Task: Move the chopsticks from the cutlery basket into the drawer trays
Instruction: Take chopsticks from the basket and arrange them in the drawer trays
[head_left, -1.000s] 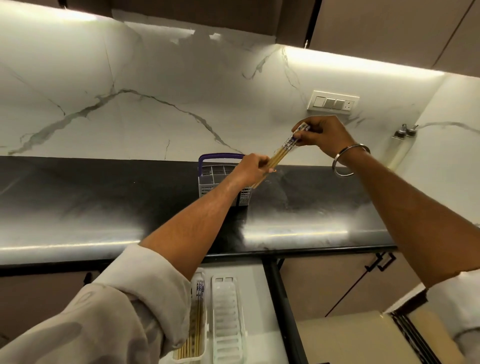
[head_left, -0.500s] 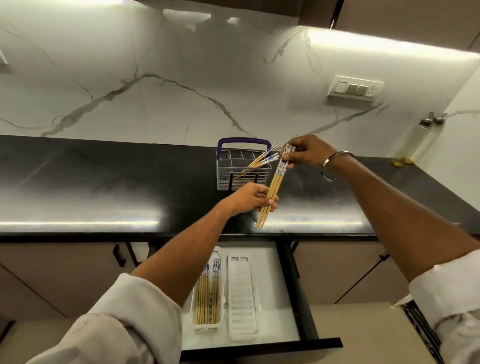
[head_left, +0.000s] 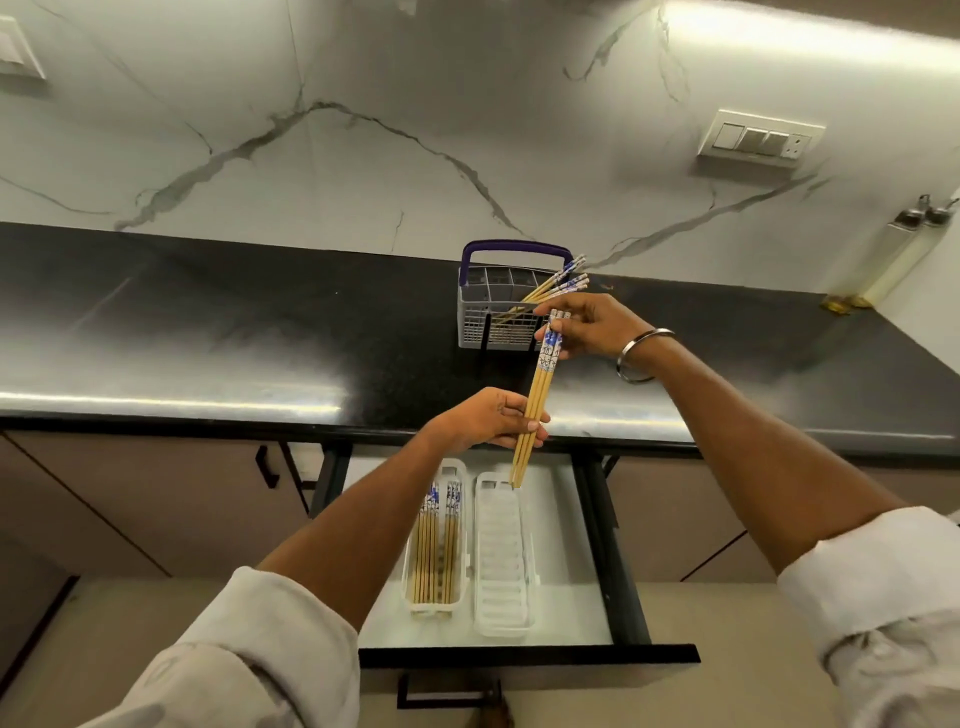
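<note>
A bundle of bamboo chopsticks (head_left: 540, 389) with blue-and-white tops hangs almost upright over the counter edge. My right hand (head_left: 587, 327) pinches the patterned top ends; my left hand (head_left: 488, 421) grips the lower shafts. Their tips point down at the open drawer (head_left: 571, 613). The grey cutlery basket (head_left: 498, 317) with a purple handle stands on the black counter behind my right hand, with several chopsticks (head_left: 558, 283) leaning out to the right. In the drawer, the left white tray (head_left: 439, 545) holds several chopsticks, and the right white tray (head_left: 504, 561) has none.
The black counter (head_left: 208, 332) runs across the view under a marble wall. Two glass oil bottles (head_left: 904, 249) stand at the far right corner. A switch plate (head_left: 758, 137) is on the wall. Cabinet doors flank the drawer on both sides.
Both hands have brought the bundle down from above the basket to the counter's front edge, turning it more upright. The view has tilted down, so the whole drawer now shows.
</note>
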